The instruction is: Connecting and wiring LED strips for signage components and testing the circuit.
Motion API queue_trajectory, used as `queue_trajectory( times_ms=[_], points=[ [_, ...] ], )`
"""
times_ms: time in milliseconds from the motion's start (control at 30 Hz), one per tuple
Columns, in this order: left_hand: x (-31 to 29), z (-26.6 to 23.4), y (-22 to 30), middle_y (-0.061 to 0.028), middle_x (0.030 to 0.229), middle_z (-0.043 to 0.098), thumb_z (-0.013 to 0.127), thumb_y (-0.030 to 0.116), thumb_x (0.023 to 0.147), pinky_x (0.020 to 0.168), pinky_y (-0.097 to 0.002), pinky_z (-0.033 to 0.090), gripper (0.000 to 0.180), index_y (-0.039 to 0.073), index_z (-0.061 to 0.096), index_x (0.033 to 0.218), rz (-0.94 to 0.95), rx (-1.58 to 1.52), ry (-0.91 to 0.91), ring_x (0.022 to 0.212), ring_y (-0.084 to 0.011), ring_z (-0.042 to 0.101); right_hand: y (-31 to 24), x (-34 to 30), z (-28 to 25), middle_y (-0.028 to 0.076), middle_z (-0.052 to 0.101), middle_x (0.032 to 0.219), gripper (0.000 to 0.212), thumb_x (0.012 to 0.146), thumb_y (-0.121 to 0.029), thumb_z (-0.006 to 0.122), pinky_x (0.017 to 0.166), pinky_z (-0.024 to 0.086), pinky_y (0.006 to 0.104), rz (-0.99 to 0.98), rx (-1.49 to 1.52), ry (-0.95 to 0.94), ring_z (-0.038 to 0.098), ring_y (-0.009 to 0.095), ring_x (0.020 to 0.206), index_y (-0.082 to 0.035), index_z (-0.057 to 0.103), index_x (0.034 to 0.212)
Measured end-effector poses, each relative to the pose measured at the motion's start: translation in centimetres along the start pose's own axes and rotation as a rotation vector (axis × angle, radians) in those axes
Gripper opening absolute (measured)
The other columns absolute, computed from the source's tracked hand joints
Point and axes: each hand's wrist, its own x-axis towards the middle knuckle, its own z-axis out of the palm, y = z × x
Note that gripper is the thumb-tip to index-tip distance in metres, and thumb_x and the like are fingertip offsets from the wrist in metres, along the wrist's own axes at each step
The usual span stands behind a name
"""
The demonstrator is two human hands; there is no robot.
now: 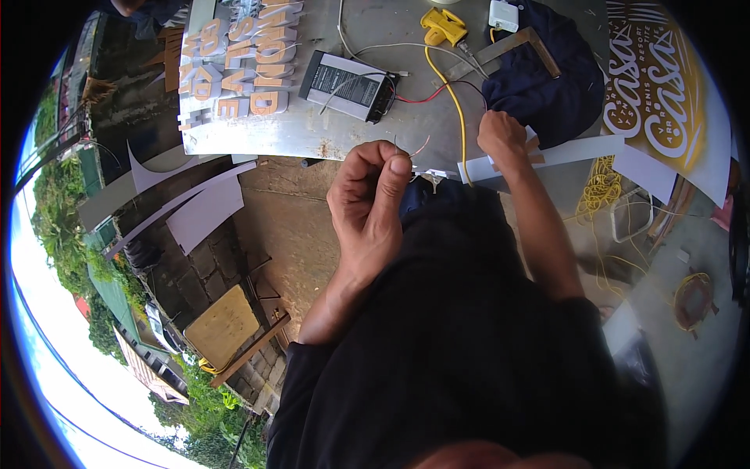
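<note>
My left hand (366, 191) is raised in front of the table edge, with thumb and forefinger pinched on thin wires (423, 147). One wire tip looks dark and the other reddish. To its right, my right hand (504, 137) is closed in a fist near the table's front edge, beside a white strip (574, 150); whatever its fingers hold is hidden. Beyond the hands lies a black and silver power supply box (348, 84), from which red and black leads run rightward toward my right hand. A yellow cable (453, 102) passes between the hands.
On the metal table (258, 144) are stacked cut-out letters (238, 62), a yellow fitting (444, 27), a white adapter (503, 16), a try square (541, 52) and dark blue cloth (555, 102). Lettered panels (668, 94) stand right, above coiled yellow cord (600, 187). White offcuts (207, 211) lie left.
</note>
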Motion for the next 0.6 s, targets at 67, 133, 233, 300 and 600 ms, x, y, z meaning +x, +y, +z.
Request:
queue_trajectory(
  times_ms=[67, 133, 233, 300, 600],
  points=[
    [-0.1, -0.1, 0.3, 0.0012, 0.077, 0.055, 0.060, 0.014, 0.096, 0.061, -0.0194, 0.036, 0.013, 0.001, 0.059, 0.096, -0.015, 0.006, 0.005, 0.067, -0.0051, 0.045, -0.1, -1.2, -1.2, 0.017, 0.071, 0.091, 0.021, 0.084, -0.019, 0.066, 0.074, 0.056, 0.0373, -0.088, 0.067, 0.010, 0.070, 0.030, 0.084, 0.000, 0.071, 0.089],
    [-0.2, -0.3, 0.6, 0.0028, 0.084, 0.057, 0.061, 0.007, 0.094, 0.065, -0.0169, 0.037, 0.008, 0.000, 0.058, 0.098, -0.013, -0.017, -0.026, 0.072, -0.0019, 0.046, 0.6, -1.5, -2.1, 0.016, 0.071, 0.090, 0.020, 0.087, -0.020, 0.065, 0.071, 0.056, 0.0323, -0.081, 0.531, -0.203, 0.070, 0.025, 0.082, -0.001, 0.069, 0.091],
    [-0.2, -0.6, 0.3, 0.0024, 0.086, 0.058, 0.061, 0.005, 0.094, 0.066, -0.0169, 0.038, 0.008, -0.001, 0.058, 0.098, -0.034, -0.026, -0.014, 0.073, -0.0020, 0.047, 1.2, -3.0, -3.4, 0.013, 0.071, 0.088, 0.019, 0.093, -0.021, 0.061, 0.067, 0.055, 0.0237, -0.124, 1.388, -0.470, 0.069, 0.016, 0.080, -0.003, 0.066, 0.096],
    [0.1, -0.8, -0.5, 0.0011, 0.083, 0.061, 0.062, 0.005, 0.093, 0.063, -0.0170, 0.038, 0.009, -0.001, 0.061, 0.099, -0.035, 0.005, 0.026, 0.071, -0.0025, 0.048, 1.0, -4.7, -4.4, 0.012, 0.070, 0.089, 0.018, 0.096, -0.021, 0.058, 0.066, 0.055, 0.0200, -0.177, 1.781, -0.514, 0.068, 0.012, 0.080, -0.004, 0.064, 0.099],
    [1.2, -0.3, -2.8, -0.0109, 0.087, 0.070, 0.063, 0.009, 0.093, 0.051, -0.0171, 0.041, 0.016, -0.002, 0.064, 0.103, -0.274, 0.011, 0.073, 0.064, -0.0053, 0.057, -1.4, -8.2, -5.4, 0.015, 0.067, 0.096, 0.023, 0.098, -0.019, 0.054, 0.069, 0.057, 0.0241, -0.249, 2.084, -0.376, 0.069, 0.017, 0.082, 0.000, 0.059, 0.110]
  ],
)
